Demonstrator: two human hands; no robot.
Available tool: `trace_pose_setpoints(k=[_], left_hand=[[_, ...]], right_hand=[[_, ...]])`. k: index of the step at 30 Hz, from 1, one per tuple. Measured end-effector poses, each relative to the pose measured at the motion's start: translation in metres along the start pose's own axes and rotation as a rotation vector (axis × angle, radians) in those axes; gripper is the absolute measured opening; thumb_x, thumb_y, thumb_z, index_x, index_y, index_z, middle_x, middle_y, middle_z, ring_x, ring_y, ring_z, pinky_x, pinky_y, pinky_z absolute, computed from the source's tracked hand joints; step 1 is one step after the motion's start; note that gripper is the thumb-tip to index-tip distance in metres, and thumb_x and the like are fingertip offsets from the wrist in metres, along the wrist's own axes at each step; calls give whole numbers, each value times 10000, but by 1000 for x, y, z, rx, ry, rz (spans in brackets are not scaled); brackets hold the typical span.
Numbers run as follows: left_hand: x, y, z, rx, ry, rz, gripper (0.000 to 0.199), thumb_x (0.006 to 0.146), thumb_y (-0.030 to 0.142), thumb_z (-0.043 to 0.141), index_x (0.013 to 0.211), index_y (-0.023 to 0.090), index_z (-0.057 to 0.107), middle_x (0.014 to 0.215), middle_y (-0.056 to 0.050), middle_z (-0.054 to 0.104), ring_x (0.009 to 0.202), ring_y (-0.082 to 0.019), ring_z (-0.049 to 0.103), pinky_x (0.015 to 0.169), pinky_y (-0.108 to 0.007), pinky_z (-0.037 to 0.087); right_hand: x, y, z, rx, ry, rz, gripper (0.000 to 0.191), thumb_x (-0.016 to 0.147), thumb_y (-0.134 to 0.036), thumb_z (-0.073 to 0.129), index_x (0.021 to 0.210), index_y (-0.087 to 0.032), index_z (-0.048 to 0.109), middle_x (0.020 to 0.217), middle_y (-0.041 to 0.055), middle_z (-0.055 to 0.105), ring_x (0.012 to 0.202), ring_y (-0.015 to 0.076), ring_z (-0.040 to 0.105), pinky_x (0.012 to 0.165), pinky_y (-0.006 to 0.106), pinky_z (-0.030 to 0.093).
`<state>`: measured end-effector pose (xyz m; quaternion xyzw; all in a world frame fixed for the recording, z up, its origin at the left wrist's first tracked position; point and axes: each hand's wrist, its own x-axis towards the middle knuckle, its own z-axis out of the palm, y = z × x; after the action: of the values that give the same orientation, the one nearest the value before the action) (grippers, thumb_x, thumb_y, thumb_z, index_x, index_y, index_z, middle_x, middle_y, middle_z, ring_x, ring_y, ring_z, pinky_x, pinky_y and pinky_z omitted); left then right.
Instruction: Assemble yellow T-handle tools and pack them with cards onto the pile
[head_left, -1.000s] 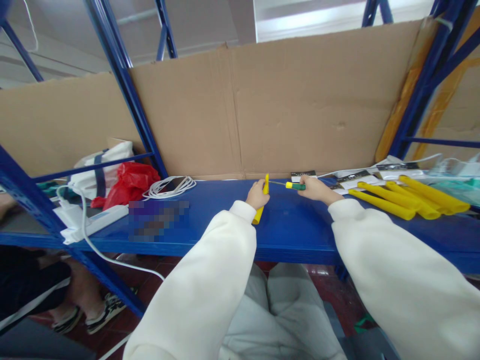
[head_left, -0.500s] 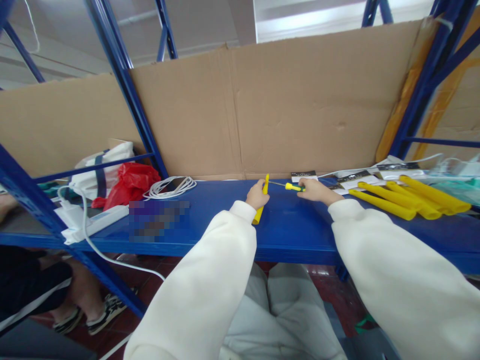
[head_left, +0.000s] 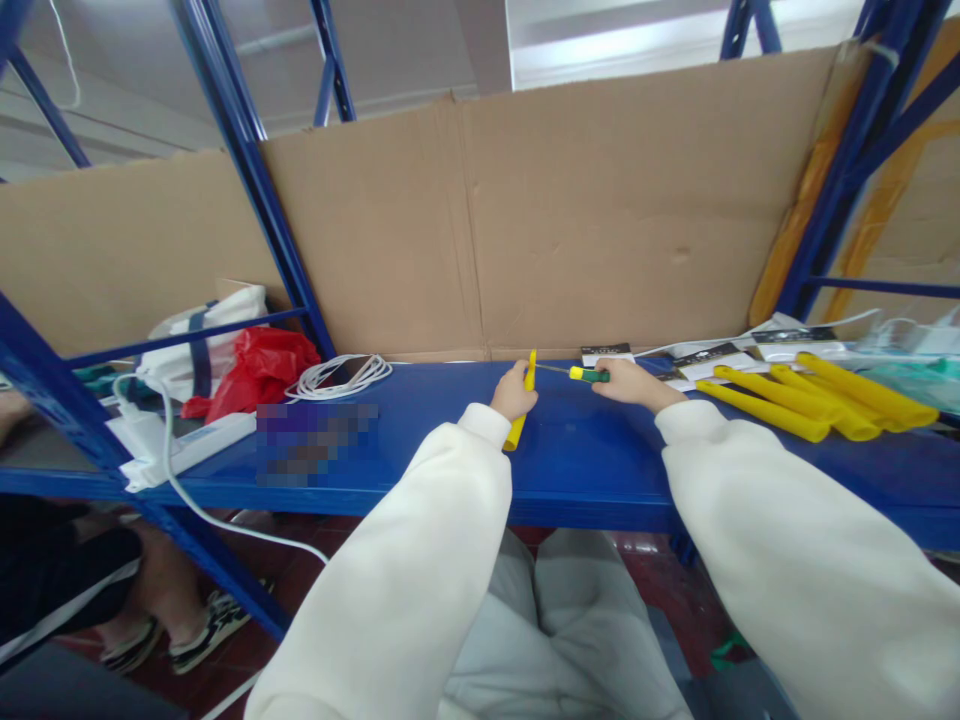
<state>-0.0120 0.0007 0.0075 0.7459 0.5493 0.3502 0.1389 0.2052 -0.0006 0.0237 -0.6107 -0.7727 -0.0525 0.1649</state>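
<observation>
My left hand (head_left: 513,391) is closed around a slim yellow tube-like piece (head_left: 516,432), which stands tilted over the blue shelf top (head_left: 435,440). In my right hand (head_left: 619,381) is a screwdriver (head_left: 589,375) with a yellow and green handle, held by the fingers. Its thin shaft points left, and the tip reaches the side of the yellow piece near my left fingers. Whether the tip sits in a screw is too small to tell. Right of my right hand lie several more yellow tube-like pieces (head_left: 810,395) side by side.
Flat packets with black-and-white labels (head_left: 709,360) lie behind the yellow pieces. On the left are a coiled white cable (head_left: 341,376), a red plastic bag (head_left: 266,365) and a white power strip (head_left: 195,447). A cardboard panel (head_left: 585,220) closes the back. Another person's legs (head_left: 161,570) show lower left.
The screwdriver handle has turned in my right hand, now showing more green. My left hand holds the yellow piece in nearly the same place.
</observation>
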Motion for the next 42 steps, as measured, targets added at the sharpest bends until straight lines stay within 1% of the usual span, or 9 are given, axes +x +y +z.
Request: trace_pose_setpoints(k=[4,8,11,18,24,28,32,35,42], left_hand=[[-1,1,0,9,-5,3,509,765,22,602,1255,151,553,1180,-123,686,1135,-224,642,963,-305,488],[-2,2,-2,9,-37,-9,527,774,25,593,1287,129,531,1196,-135,678,1101,-231,656,939,-313,500],[-3,4,-4,8,-46,-21,527,775,28,593,1286,141,532,1160,-119,692,1079,-230,665,922,-314,508],[-3,5,-5,3,-35,-14,503,757,11,596,1233,166,558,1116,-99,701,1099,-225,656,937,-310,503],[0,0,-2,-48,-60,-48,522,750,16,594,1241,184,535,1144,-95,686,922,-197,707,839,-307,543],[1,-1,0,-64,-59,-48,518,752,19,598,1235,195,534,1157,-90,680,921,-191,707,827,-298,548],[1,-1,0,-78,-68,-45,515,763,20,591,1250,173,524,1208,-115,660,917,-190,709,831,-308,552],[1,0,0,-81,-73,-50,515,770,21,590,1258,169,521,1208,-120,660,911,-191,712,830,-311,553],[1,-1,0,-79,-66,-47,509,768,27,595,1250,176,527,1191,-111,664,905,-192,713,822,-311,558]], right_hand=[[1,1,2,-37,3,25,293,760,-216,636,1038,-127,645,960,129,736,810,215,666,664,243,434],[0,1,1,-31,20,-7,329,776,-202,598,1096,-138,636,1067,139,728,920,233,673,751,255,455],[0,0,-1,-17,14,-14,284,807,-206,549,1065,-150,655,1117,142,721,990,240,668,798,261,456],[-1,-2,-1,-35,12,42,282,755,-188,606,1030,-136,639,963,146,735,852,242,675,699,265,445],[0,0,0,-7,36,-2,230,792,-203,575,1006,-168,652,1024,124,738,917,230,673,735,253,449],[1,0,0,-14,19,-4,204,791,-201,582,966,-144,669,1013,140,734,922,231,674,750,247,453],[0,-2,-1,-33,26,37,300,747,-170,631,1042,-117,643,981,153,728,862,240,674,714,262,447],[-2,-4,-1,-20,5,48,322,748,-156,628,1067,-111,633,1004,163,727,883,247,674,712,260,440],[-1,-4,-2,21,-24,68,176,824,-217,562,949,-148,665,1013,139,736,910,229,678,724,242,436]])
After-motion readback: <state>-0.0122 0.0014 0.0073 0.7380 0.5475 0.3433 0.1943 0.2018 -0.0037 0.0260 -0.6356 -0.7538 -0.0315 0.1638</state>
